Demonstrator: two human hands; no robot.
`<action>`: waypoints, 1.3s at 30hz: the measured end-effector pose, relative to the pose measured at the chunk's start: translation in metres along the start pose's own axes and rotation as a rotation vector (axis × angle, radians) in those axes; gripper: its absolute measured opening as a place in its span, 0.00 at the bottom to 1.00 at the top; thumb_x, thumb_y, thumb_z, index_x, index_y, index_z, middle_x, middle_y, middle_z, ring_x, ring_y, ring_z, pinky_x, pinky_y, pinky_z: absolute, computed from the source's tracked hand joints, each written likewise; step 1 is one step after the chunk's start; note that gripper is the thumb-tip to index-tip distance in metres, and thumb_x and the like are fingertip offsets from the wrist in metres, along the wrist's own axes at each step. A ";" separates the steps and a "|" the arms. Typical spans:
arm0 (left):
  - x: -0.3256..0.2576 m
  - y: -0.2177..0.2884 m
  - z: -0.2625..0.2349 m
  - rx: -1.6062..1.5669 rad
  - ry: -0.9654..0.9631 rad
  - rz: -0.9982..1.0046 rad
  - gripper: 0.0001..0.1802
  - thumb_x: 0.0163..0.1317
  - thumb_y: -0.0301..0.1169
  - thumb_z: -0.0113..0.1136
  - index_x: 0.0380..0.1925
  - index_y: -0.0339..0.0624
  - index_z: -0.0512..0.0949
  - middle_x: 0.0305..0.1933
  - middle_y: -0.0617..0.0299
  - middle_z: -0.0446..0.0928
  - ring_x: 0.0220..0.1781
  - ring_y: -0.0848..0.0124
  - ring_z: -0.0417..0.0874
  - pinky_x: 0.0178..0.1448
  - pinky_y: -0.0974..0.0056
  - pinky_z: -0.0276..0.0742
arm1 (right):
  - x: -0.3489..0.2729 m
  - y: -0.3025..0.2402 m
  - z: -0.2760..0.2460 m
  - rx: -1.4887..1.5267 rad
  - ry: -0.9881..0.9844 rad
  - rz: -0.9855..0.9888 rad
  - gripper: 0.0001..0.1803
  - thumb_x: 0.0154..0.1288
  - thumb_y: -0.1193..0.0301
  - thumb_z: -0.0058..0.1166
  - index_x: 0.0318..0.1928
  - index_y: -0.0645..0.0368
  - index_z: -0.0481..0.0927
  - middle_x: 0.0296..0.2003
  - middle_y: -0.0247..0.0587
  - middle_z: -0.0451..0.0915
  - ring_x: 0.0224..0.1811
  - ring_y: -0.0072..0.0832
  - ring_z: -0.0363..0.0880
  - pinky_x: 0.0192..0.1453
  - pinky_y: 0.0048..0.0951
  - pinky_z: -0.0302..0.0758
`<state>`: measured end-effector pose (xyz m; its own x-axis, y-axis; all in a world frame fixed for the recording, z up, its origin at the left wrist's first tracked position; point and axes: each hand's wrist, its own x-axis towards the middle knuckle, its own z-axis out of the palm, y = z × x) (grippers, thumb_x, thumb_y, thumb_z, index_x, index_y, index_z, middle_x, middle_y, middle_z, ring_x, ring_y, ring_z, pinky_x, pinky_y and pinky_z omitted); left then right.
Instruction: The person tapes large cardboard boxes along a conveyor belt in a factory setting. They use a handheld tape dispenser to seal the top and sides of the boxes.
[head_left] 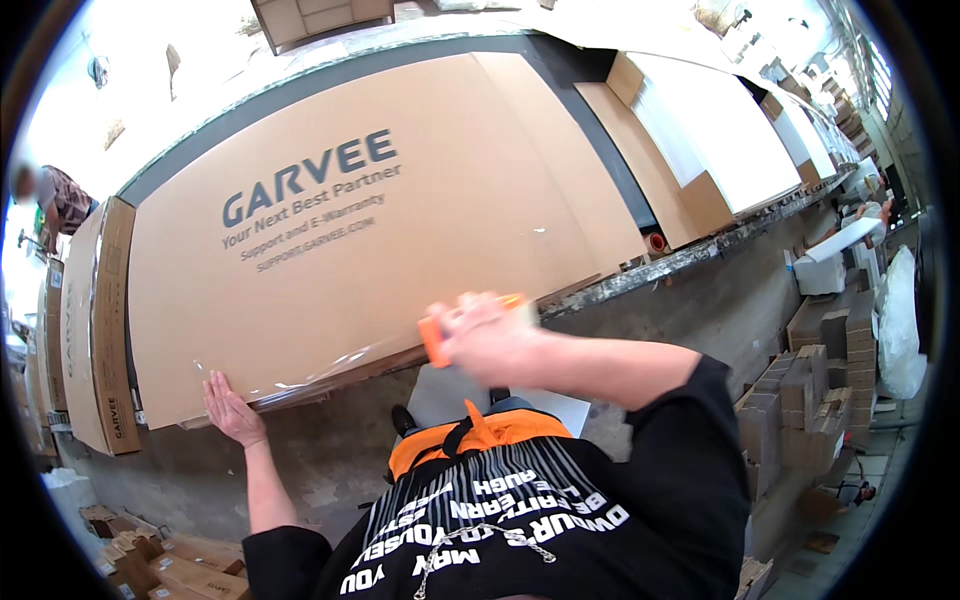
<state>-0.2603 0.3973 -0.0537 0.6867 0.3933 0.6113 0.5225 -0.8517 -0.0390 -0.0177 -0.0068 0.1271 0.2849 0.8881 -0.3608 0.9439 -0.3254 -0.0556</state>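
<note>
A large flat brown cardboard carton (440, 220) with dark printing lies across a dark conveyor in front of me. Against its near left edge rests my left hand (234, 410), fingers stretched up onto the carton's side and holding nothing. My right hand (475, 335), blurred by motion, is wrapped round an orange tape dispenser (433, 342) at the middle of the near edge. Shiny clear tape (345, 360) runs along that edge between my two hands. The dispenser's far part is mostly hidden behind my fingers.
Upright cartons (105, 325) stand left of the large one. To the right, an open carton with white panels (705, 125) sits on the line. Stacked flat cardboard (790, 400) is on the floor at right, more cartons (195, 565) at lower left. People work at both far sides.
</note>
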 end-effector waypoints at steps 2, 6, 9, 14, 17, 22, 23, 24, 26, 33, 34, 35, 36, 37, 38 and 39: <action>0.001 0.004 -0.002 0.060 -0.170 -0.045 0.28 0.73 0.40 0.38 0.67 0.37 0.66 0.72 0.51 0.66 0.75 0.51 0.61 0.76 0.50 0.54 | -0.061 0.058 0.009 -0.040 -0.073 0.158 0.16 0.48 0.70 0.66 0.41 0.59 0.85 0.53 0.44 0.71 0.52 0.40 0.74 0.55 0.41 0.73; 0.030 0.147 -0.025 0.025 -0.471 0.279 0.39 0.67 0.46 0.49 0.71 0.33 0.56 0.76 0.41 0.52 0.79 0.45 0.49 0.80 0.48 0.43 | -0.160 0.158 0.048 -0.171 -0.151 0.365 0.19 0.44 0.70 0.68 0.42 0.59 0.86 0.59 0.45 0.72 0.55 0.40 0.75 0.56 0.40 0.72; 0.059 0.302 -0.041 -0.172 -0.648 0.551 0.50 0.64 0.58 0.49 0.73 0.30 0.49 0.78 0.39 0.44 0.80 0.44 0.39 0.81 0.46 0.32 | -0.171 0.174 0.083 -0.172 -0.109 0.370 0.19 0.44 0.70 0.68 0.42 0.58 0.87 0.60 0.45 0.73 0.54 0.40 0.76 0.55 0.38 0.72; 0.073 0.472 -0.029 -0.479 -0.600 0.775 0.55 0.60 0.64 0.51 0.71 0.27 0.53 0.77 0.37 0.46 0.80 0.40 0.40 0.81 0.43 0.34 | -0.149 0.162 0.100 -0.171 0.023 0.346 0.11 0.51 0.68 0.62 0.36 0.56 0.87 0.44 0.43 0.77 0.47 0.38 0.77 0.45 0.38 0.72; 0.077 0.517 -0.037 -0.367 -0.628 0.801 0.54 0.62 0.66 0.48 0.71 0.28 0.53 0.77 0.34 0.45 0.79 0.36 0.41 0.80 0.41 0.35 | -0.135 0.146 0.109 -0.260 0.035 0.410 0.09 0.56 0.66 0.57 0.34 0.53 0.87 0.38 0.40 0.76 0.43 0.34 0.75 0.39 0.36 0.68; 0.069 0.532 -0.026 -0.286 -0.562 0.840 0.54 0.59 0.65 0.53 0.70 0.29 0.56 0.75 0.31 0.49 0.75 0.28 0.46 0.77 0.35 0.41 | -0.082 0.099 0.179 -1.289 -0.333 0.491 0.17 0.54 0.67 0.58 0.45 0.57 0.85 0.36 0.38 0.81 0.29 0.27 0.72 0.30 0.32 0.70; 0.071 0.535 -0.026 -0.351 -0.579 0.802 0.53 0.59 0.62 0.56 0.70 0.29 0.57 0.75 0.31 0.50 0.74 0.27 0.49 0.76 0.34 0.43 | -0.078 0.095 0.197 -1.380 -0.588 0.376 0.18 0.52 0.66 0.60 0.45 0.54 0.85 0.38 0.36 0.82 0.31 0.27 0.74 0.31 0.32 0.72; 0.071 0.540 -0.029 -0.351 -0.541 0.806 0.53 0.57 0.64 0.58 0.70 0.32 0.59 0.74 0.31 0.52 0.74 0.27 0.51 0.75 0.33 0.45 | -0.075 0.091 0.217 -1.424 -0.815 0.232 0.20 0.50 0.64 0.63 0.46 0.51 0.85 0.40 0.33 0.83 0.34 0.26 0.76 0.32 0.33 0.74; 0.075 0.524 -0.036 -0.326 -0.535 0.764 0.54 0.56 0.65 0.58 0.70 0.34 0.60 0.74 0.32 0.52 0.74 0.27 0.50 0.75 0.33 0.44 | -0.091 0.109 0.221 -0.589 -0.942 0.046 0.23 0.41 0.60 0.70 0.44 0.44 0.87 0.41 0.30 0.83 0.40 0.34 0.80 0.32 0.39 0.76; 0.072 0.463 -0.018 -0.491 -0.349 0.700 0.50 0.53 0.65 0.60 0.65 0.38 0.67 0.72 0.40 0.61 0.72 0.31 0.56 0.75 0.33 0.47 | -0.180 0.110 0.152 0.670 -0.228 0.095 0.36 0.35 0.68 0.64 0.55 0.54 0.81 0.51 0.44 0.82 0.49 0.42 0.82 0.54 0.35 0.78; 0.076 0.453 -0.029 -0.430 -0.423 0.689 0.52 0.52 0.66 0.61 0.67 0.38 0.64 0.73 0.44 0.60 0.74 0.36 0.55 0.77 0.37 0.47 | -0.171 0.100 0.140 0.802 0.062 0.071 0.39 0.35 0.71 0.63 0.58 0.56 0.78 0.54 0.45 0.80 0.52 0.40 0.81 0.58 0.35 0.76; 0.070 0.452 -0.023 -0.455 -0.423 0.675 0.54 0.50 0.66 0.61 0.68 0.39 0.63 0.74 0.46 0.59 0.76 0.39 0.55 0.78 0.41 0.47 | -0.164 0.095 0.130 0.939 0.341 0.063 0.43 0.36 0.73 0.63 0.62 0.58 0.74 0.57 0.46 0.78 0.55 0.38 0.80 0.62 0.35 0.74; 0.064 0.450 -0.016 -0.496 -0.421 0.676 0.55 0.49 0.66 0.62 0.69 0.39 0.62 0.75 0.47 0.59 0.77 0.43 0.55 0.79 0.44 0.48 | -0.158 0.087 0.127 1.050 0.553 0.125 0.43 0.37 0.75 0.61 0.63 0.61 0.72 0.56 0.47 0.77 0.57 0.36 0.79 0.63 0.35 0.73; 0.062 0.440 -0.015 -0.439 -0.389 0.696 0.57 0.46 0.65 0.64 0.69 0.39 0.61 0.76 0.50 0.58 0.77 0.48 0.55 0.80 0.50 0.49 | -0.148 0.081 0.124 1.170 0.760 0.209 0.43 0.39 0.76 0.59 0.65 0.65 0.69 0.55 0.47 0.77 0.58 0.33 0.77 0.64 0.34 0.71; 0.058 0.417 -0.012 -0.455 -0.338 0.668 0.59 0.41 0.63 0.68 0.69 0.39 0.62 0.75 0.51 0.59 0.77 0.49 0.57 0.79 0.50 0.51 | -0.130 0.074 0.115 1.362 0.847 0.185 0.46 0.39 0.76 0.58 0.67 0.67 0.66 0.55 0.46 0.75 0.57 0.32 0.76 0.64 0.34 0.71; 0.054 0.386 -0.015 -0.427 -0.344 0.609 0.59 0.41 0.63 0.68 0.69 0.39 0.62 0.75 0.51 0.59 0.77 0.49 0.57 0.79 0.50 0.51 | -0.113 0.066 0.108 1.563 0.923 0.175 0.48 0.39 0.76 0.57 0.68 0.70 0.62 0.55 0.46 0.74 0.57 0.31 0.75 0.64 0.33 0.70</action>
<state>-0.0286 0.0848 -0.0239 0.9410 -0.1559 0.3003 -0.1819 -0.9814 0.0606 -0.0054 -0.1636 0.0632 0.8545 0.5125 0.0841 0.0456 0.0872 -0.9951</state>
